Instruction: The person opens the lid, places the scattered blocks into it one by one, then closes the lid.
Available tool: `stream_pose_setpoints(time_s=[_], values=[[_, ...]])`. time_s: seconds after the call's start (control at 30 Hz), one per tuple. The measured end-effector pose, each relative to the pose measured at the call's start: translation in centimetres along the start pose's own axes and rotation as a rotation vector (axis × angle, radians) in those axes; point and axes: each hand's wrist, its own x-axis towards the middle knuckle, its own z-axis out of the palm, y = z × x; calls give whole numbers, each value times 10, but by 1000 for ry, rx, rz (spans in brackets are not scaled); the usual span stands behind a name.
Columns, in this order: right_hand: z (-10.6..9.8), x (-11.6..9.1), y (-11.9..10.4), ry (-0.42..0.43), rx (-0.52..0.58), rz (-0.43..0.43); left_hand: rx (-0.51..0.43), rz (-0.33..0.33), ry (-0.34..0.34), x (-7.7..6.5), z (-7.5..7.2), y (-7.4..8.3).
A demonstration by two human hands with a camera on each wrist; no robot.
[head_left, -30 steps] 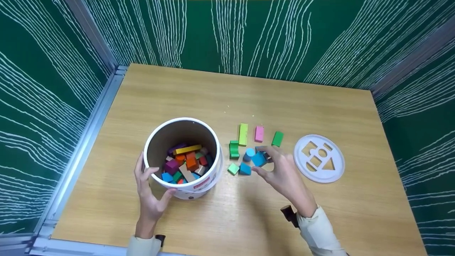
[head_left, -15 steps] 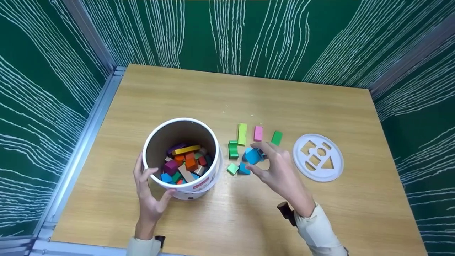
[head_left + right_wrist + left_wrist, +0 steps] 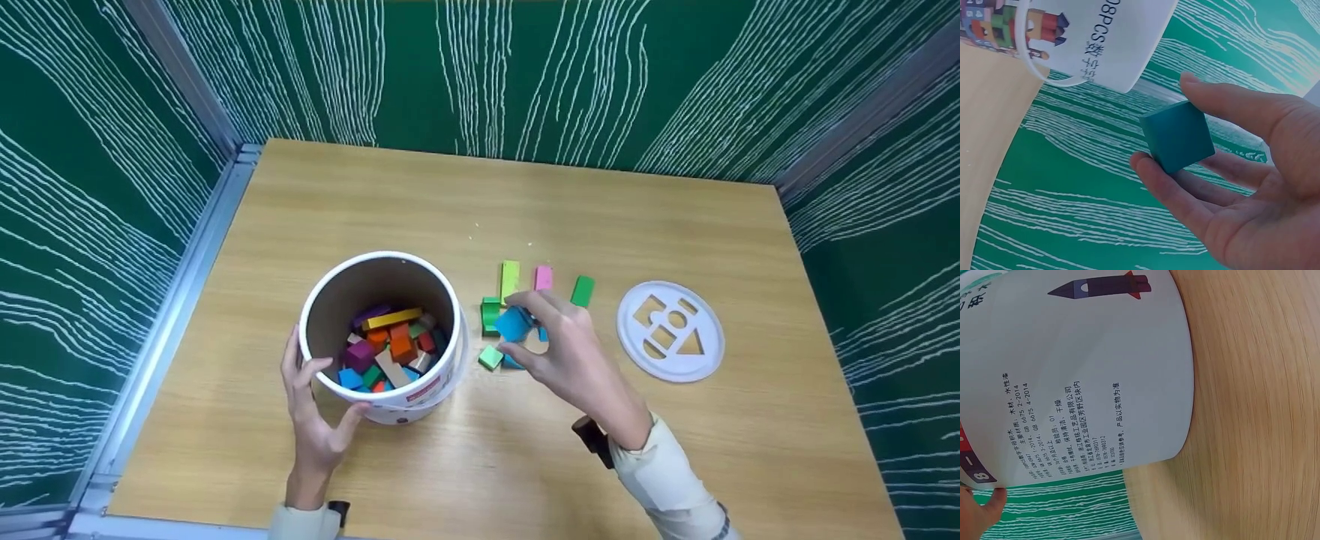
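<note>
A white round bucket (image 3: 453,366) with a printed side stands left of centre, its mouth showing a heap of coloured blocks (image 3: 391,352). My left hand (image 3: 315,427) holds its near left side, a finger over the rim and the thumb against the wall. In the left wrist view, printed text and a rocket cover the bucket's side (image 3: 1100,343). My right hand (image 3: 577,360) pinches a blue block (image 3: 514,324) between thumb and fingers, to the right of the bucket. The right wrist view shows this square-faced block (image 3: 1180,136) held above the tabletop.
Around the right hand lie a lime block (image 3: 510,279), a pink block (image 3: 544,277), a green block (image 3: 583,291), a curved green block (image 3: 490,318) and a light green block (image 3: 490,358). More blue pieces are partly hidden. A white lid (image 3: 705,367) with shaped holes lies at right.
My right hand has lifted the blue block from among the others and moved it left towards the bucket. My left hand keeps its hold on the bucket.
</note>
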Motion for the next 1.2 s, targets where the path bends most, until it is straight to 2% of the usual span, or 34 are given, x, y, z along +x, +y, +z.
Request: stream_pose_setpoints(time_s=[0.27,0.6,0.93,1.2], values=[[4,12,-11,-17,13,-33,-47,68,23,2,3,-2],[9,21,-23,-83,10,-51,-34,37,18,1,2,-2],[15,29,-33,-136,-8,-61,-34,39,13,2,2,-1],[23,34,-36,-164,27,-93,-47,42,16,2,2,-2]])
